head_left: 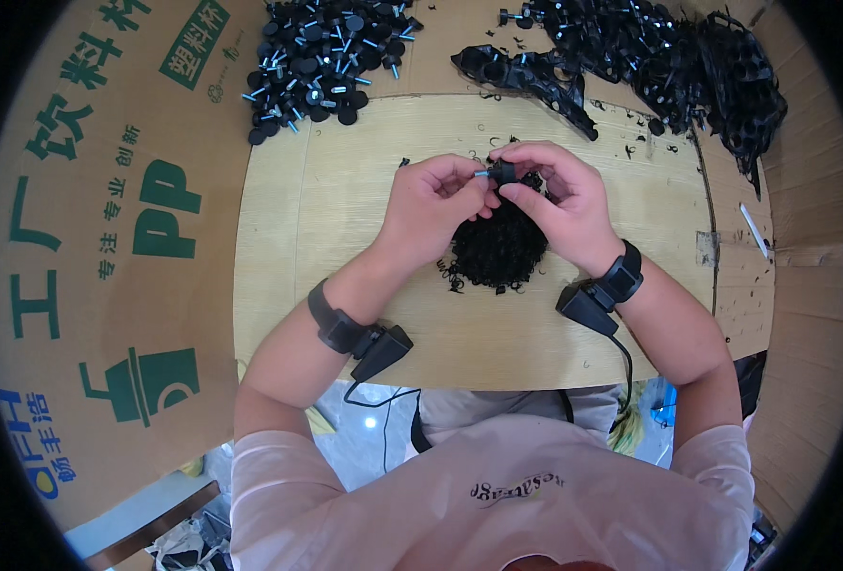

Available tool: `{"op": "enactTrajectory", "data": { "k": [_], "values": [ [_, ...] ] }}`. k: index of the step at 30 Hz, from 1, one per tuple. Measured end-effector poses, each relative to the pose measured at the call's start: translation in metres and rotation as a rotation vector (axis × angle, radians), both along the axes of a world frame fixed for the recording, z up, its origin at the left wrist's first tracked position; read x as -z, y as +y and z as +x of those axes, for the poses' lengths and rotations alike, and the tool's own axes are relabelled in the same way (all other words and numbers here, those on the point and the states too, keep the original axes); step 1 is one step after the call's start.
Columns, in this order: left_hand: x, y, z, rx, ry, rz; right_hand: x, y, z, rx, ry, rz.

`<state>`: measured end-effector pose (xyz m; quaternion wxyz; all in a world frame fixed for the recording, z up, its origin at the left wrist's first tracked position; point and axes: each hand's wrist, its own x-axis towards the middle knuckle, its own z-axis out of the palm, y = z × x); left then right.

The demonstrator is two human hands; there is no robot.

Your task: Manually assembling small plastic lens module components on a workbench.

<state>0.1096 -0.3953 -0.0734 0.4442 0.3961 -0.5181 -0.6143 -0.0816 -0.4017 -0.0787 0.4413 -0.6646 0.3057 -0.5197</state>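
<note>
The left hand (437, 202) is curled nearly closed, its thumb and forefinger pinched on the bluish metal shank of a small black knob screw (499, 172). The right hand (562, 197) meets it from the other side, fingers bent in tight, with the thumb and fingertips pressed on the knob's black head. So both hands have hold of the one part, and it sits between them just above the pile of black curly shavings (499, 249).

That pile lies on the pale wooden board (345, 190), directly under the two hands and partly hidden by them; a few loose curls trail off its near edge. Each wrist carries a black strap with a small black device (380, 351) hanging on the near side of the pile, and a thin cable runs down from each towards the person's body.

Beyond the pile and off to the left, a heap of finished black knob screws (321, 57) rests where the board meets brown cardboard (107, 238) printed in green. Beyond the pile to the right lies a larger tangle of black plastic frames (716, 76), with scattered black chips on the board between it and the pile. Farther right of the pile, a slim white stick (753, 230) lies on the cardboard.
</note>
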Motion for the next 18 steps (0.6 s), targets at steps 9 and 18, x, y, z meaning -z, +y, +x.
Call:
{"op": "enactTrajectory", "data": {
  "k": [9, 18],
  "values": [
    [0.0013, 0.0025, -0.0029, -0.038, 0.018, -0.081, 0.0044, -0.0014, -0.0004, -0.009, 0.012, -0.033],
    [0.0032, 0.0008, 0.0012, 0.0, 0.125, -0.069, 0.0019, -0.0015, -0.0021, 0.028, 0.022, -0.06]
  ]
}}
